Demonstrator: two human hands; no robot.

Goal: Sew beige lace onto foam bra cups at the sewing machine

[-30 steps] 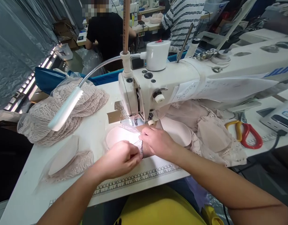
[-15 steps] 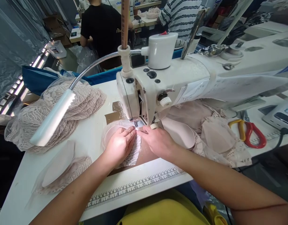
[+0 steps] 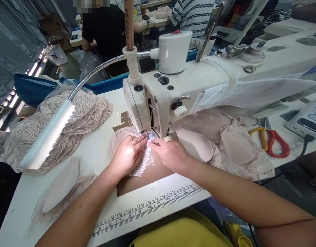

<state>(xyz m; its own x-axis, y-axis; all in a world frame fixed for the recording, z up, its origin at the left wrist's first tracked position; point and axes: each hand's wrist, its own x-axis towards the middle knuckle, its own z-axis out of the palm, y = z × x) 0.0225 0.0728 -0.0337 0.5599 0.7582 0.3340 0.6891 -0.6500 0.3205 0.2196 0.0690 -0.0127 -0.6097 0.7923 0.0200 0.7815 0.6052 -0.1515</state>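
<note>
At the sewing machine (image 3: 145, 103), my left hand (image 3: 129, 154) presses and pinches a pale pink lace piece (image 3: 144, 164) with its fingertips close to the presser foot (image 3: 148, 134). A smooth round cup-shaped part (image 3: 117, 140) of the same work lies beside and beyond that hand. From the other side, my right hand (image 3: 172, 154) has its fingers closed at the lace edge, just in front of the foot. The exact grip of the right fingertips is partly hidden. Under the work lies a brown plate (image 3: 147, 180).
Stacked lace pieces (image 3: 91, 113) lie left, under a lamp (image 3: 48, 135). Another cup (image 3: 62, 187) lies nearer. On the right are more pink pieces (image 3: 237, 147) and red-and-yellow-handled scissors (image 3: 277, 144). A printed ruler (image 3: 147, 209) runs along the front edge. Two people sit beyond.
The lace piece has moved away from me toward the presser foot and turned slightly, leaving more brown plate showing. Both hands stay by the foot. The whole view has shifted a little.
</note>
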